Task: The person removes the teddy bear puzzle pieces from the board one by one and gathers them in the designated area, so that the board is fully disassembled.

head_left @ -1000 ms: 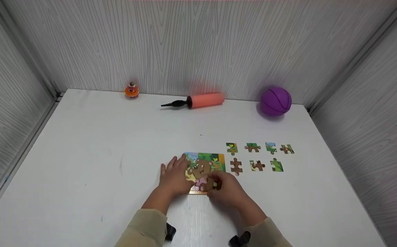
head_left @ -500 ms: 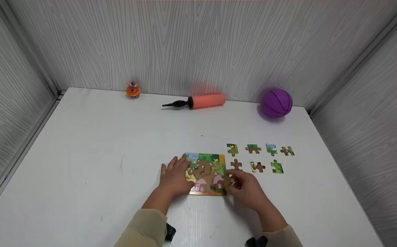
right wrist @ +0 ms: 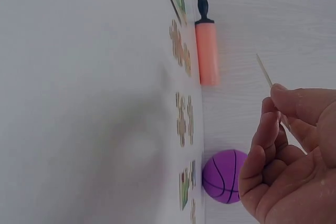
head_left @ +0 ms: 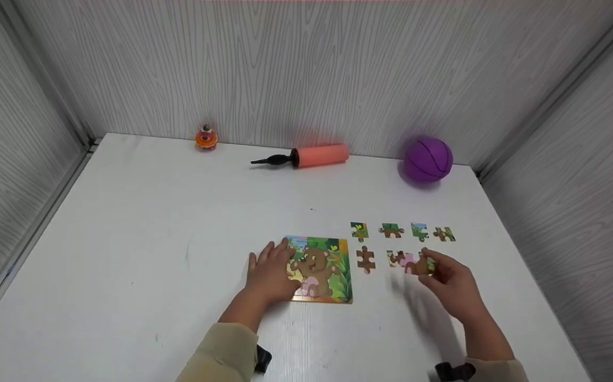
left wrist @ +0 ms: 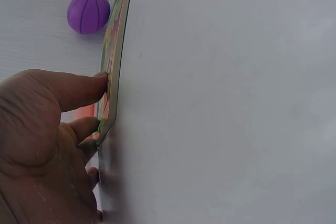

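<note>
My left hand rests with spread fingers on the left side of a bear puzzle board. In the left wrist view its thumb and fingertips touch the board's edge. Away to the right, my right hand pinches a pink and brown puzzle piece between thumb and fingers, raised above the table. The right wrist view shows that piece nearly edge-on, as a thin strip. Loose pieces lie close by, among them a brown piece and a brown and yellow one. The held piece and hand partly cover another.
Several more pieces form a row behind, including a green-topped piece and a blue and green one. Along the back wall stand an orange toy figure, a coral hand pump and a purple ball.
My right hand has lifted the pink and brown piece off the board's lower right and carried it rightward over the loose pieces. The left hand has stayed on the board.
</note>
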{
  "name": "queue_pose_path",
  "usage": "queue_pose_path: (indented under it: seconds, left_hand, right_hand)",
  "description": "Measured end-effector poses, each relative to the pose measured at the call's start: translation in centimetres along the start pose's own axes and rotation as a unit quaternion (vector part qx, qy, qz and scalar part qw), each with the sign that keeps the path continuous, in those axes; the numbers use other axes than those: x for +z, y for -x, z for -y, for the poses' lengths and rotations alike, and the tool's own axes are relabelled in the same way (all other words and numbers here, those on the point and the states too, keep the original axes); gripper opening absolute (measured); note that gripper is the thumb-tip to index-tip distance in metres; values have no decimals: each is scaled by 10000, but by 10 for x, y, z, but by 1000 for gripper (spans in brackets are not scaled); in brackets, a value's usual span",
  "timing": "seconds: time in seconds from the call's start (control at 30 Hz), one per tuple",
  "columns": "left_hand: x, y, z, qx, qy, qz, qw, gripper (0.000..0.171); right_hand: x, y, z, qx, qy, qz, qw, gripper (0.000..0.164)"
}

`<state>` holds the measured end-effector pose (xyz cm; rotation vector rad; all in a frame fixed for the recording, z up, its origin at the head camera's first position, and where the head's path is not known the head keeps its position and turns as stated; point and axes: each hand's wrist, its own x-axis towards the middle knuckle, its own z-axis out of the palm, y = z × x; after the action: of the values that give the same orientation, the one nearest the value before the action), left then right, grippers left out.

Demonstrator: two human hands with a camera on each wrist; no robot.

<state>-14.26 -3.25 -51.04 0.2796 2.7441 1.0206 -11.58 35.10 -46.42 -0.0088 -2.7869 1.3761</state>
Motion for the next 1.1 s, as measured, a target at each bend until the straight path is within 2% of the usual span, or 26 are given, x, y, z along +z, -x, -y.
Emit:
queue_pose_path:
  seconds: [0.23, 0.4, 0.57, 0.8, 1.0, 1.1]
  left_hand:
    - [0, 1, 2, -13, 21, -16, 10000, 73]
    - [1, 0, 3, -62, -14, 18, 10000, 73]
    - [1, -1, 3, -178, -26, 92, 9998, 75]
    - [1, -1, 3, -191, -34, 96, 9998, 76]
    - [0, -1, 1, -136, 7, 98, 9999, 75]
    - [0, -1, 1, -105, 24, 85, 9999, 75]
  right_hand:
    - [-33, -2, -18, 394, 34, -273, 9988, 55]
    - [-48, -8, -30, 587, -20, -362, 9976, 55]
    - [-56, -18, -45, 1024, -121, -314, 9942, 52]
    - [-63, -34, -63, 1763, -752, -300, 9810, 65]
    - [-70, -46, -76, 2203, -583, -172, 9735, 77]
    - [-74, -50, -83, 2384, -533, 12, 9697, 74]
